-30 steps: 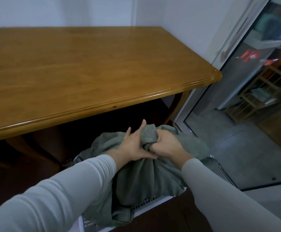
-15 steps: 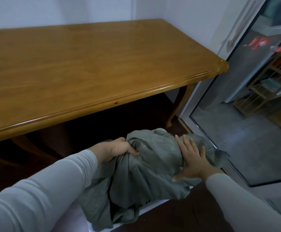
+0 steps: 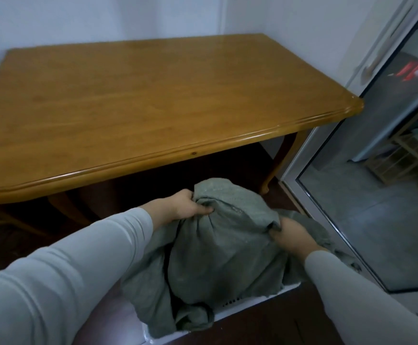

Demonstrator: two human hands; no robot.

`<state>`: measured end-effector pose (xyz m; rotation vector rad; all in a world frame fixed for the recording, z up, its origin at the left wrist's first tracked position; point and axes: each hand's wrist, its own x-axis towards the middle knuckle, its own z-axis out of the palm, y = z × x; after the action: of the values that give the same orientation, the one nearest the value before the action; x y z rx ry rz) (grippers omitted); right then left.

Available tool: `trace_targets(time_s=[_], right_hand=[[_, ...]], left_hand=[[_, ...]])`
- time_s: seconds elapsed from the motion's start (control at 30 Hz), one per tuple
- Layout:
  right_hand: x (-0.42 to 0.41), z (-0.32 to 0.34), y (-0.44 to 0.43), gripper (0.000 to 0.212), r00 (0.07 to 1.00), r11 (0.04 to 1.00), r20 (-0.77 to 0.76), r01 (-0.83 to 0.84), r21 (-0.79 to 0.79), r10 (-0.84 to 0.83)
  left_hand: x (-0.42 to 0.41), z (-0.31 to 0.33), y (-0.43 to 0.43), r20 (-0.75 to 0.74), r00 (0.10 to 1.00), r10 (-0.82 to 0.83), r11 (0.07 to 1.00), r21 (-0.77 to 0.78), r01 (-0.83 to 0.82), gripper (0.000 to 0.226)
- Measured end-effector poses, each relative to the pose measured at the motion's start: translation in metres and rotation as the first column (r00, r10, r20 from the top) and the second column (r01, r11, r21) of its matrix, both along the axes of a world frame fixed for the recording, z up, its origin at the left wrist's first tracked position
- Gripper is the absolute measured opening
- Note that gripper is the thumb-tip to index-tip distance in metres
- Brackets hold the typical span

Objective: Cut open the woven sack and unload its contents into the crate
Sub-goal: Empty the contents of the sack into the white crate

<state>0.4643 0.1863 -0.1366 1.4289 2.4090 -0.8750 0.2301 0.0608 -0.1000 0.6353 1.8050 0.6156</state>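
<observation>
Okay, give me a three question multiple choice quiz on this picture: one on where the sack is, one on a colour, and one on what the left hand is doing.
1. Where is the grey-green sack?
A. on a shelf
B. in the white crate
C. on a bed

2. What colour are the sleeves?
A. red
B. light grey
C. black

3. What is the left hand doing?
A. holding a knife
B. hanging idle
C. gripping a bunch of the sack

Answers:
1. B, the sack spills over the crate's white rim.
2. B, both forearms are clad in light grey.
3. C, its fingers curl into a gathered fold at the sack's top.
</observation>
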Motion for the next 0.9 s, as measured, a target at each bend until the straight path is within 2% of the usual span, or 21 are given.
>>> trace_targets(time_s=[0.07,0.13,0.17,0.2,0.33,0.5,0.6,0.67,0.8,0.9], right_hand=[[-0.001,0.027,0.013,0.036,0.998,0.995,-0.022,0.052,0.089,-0.05],[-0.004,0.058,0.022,0.036,0.996,0.981,-0.038,0.084,0.175,-0.079],[-0.006,0.075,0.027,0.035,0.995,0.971,-0.049,0.094,0.221,-0.085],[-0.008,0.093,0.03,0.033,0.994,0.959,-0.061,0.103,0.265,-0.09],[-0.019,0.149,0.033,0.026,0.992,0.918,-0.105,0.105,0.382,-0.07],[-0.021,0.167,0.024,0.021,0.989,0.9,-0.133,0.116,0.421,-0.065],[-0.022,0.174,0.022,0.018,0.966,0.864,-0.224,0.224,0.451,-0.133],[-0.024,0.172,0.021,0.02,0.94,0.851,-0.28,0.304,0.428,-0.195],[-0.017,0.167,0.031,0.023,0.926,0.855,-0.271,0.354,0.378,-0.263],[-0.009,0.192,0.044,0.024,0.838,0.755,-0.444,0.506,0.418,-0.316]], left_hand=[[0.001,0.01,0.009,-0.161,0.986,-0.037,0.998,0.047,0.045,0.06],[0.001,0.026,0.013,-0.447,0.874,-0.189,0.982,-0.071,0.176,0.069],[0.001,0.035,0.014,-0.52,0.829,-0.208,0.978,-0.09,0.19,0.07],[-0.001,0.043,0.016,-0.528,0.827,-0.191,0.98,-0.058,0.189,0.068],[-0.003,0.069,0.019,-0.406,0.914,-0.016,0.986,0.147,0.083,0.053],[-0.001,0.078,0.013,-0.289,0.955,0.068,0.977,0.215,-0.004,0.048],[0.002,0.088,0.015,-0.158,0.975,0.155,0.937,0.336,-0.095,0.047],[0.006,0.088,0.016,-0.089,0.977,0.194,0.921,0.359,-0.15,0.047],[0.012,0.081,0.014,-0.052,0.99,0.133,0.954,0.278,-0.114,0.055],[0.014,0.09,0.026,-0.046,0.998,0.045,0.952,0.305,-0.028,0.076]])
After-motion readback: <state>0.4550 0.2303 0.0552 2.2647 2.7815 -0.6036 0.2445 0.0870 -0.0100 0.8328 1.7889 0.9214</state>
